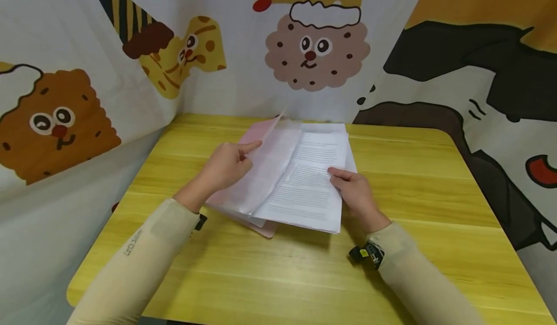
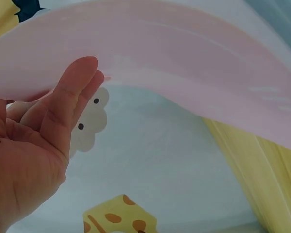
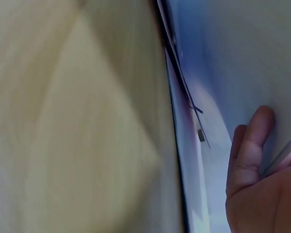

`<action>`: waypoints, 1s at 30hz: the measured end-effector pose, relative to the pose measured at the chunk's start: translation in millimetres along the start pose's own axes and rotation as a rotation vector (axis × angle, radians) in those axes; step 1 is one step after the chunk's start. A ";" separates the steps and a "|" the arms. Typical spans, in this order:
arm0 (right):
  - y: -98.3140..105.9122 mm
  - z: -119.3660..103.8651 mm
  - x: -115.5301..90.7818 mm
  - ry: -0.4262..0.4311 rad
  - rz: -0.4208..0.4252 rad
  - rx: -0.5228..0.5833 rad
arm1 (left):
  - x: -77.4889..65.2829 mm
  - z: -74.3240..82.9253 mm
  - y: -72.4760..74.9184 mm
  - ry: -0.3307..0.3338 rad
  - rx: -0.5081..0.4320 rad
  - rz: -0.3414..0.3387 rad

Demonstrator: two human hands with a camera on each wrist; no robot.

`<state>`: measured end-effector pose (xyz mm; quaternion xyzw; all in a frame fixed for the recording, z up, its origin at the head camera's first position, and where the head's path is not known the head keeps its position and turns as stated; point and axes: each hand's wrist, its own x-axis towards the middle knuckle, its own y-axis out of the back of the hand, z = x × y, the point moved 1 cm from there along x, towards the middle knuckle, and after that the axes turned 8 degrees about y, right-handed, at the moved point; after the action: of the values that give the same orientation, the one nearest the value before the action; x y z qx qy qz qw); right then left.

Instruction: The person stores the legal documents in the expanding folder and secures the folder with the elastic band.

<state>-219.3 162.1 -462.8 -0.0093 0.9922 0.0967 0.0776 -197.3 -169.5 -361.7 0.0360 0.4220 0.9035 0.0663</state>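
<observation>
A pink folder (image 1: pixel 270 229) lies spread at the middle of the table with a stack of printed sheets (image 1: pixel 311 184) in it. Its translucent pink cover (image 1: pixel 256 180) stands lifted and tilted on the left. My left hand (image 1: pixel 228 165) holds this cover near its outer edge, index finger stretched along it. In the left wrist view the cover (image 2: pixel 150 53) bows past my fingertips (image 2: pixel 85 68). At the right edge of the sheets, my right hand (image 1: pixel 357 192) pinches them, thumb on top. Its other fingers (image 3: pixel 254 141) lie against the underside, with the sheets raised off the folder's back.
A yellow wood-grain table (image 1: pixel 278 286) carries the folder. Behind and to the left hangs a white cloth (image 1: pixel 243 49) printed with cartoon biscuits. Small dark wrist cameras (image 1: pixel 367 255) are strapped at both sleeves.
</observation>
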 end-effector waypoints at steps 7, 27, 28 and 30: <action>-5.1 10.0 2.1 -0.045 0.040 0.051 | -0.1 -0.1 0.1 -0.015 -0.011 0.006; -15.4 21.6 -8.1 -0.007 -0.235 0.043 | 0.7 0.5 2.2 -0.009 -0.011 0.004; -16.1 22.8 -8.2 -0.024 -0.220 0.071 | 0.9 0.2 2.1 -0.008 -0.011 0.005; -17.8 25.1 -8.3 -0.049 -0.199 0.123 | 1.1 -0.2 1.9 -0.007 -0.012 0.006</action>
<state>-206.7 149.5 -489.2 -0.1008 0.9883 0.0279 0.1115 -198.6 -170.7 -360.4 0.0401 0.4162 0.9061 0.0650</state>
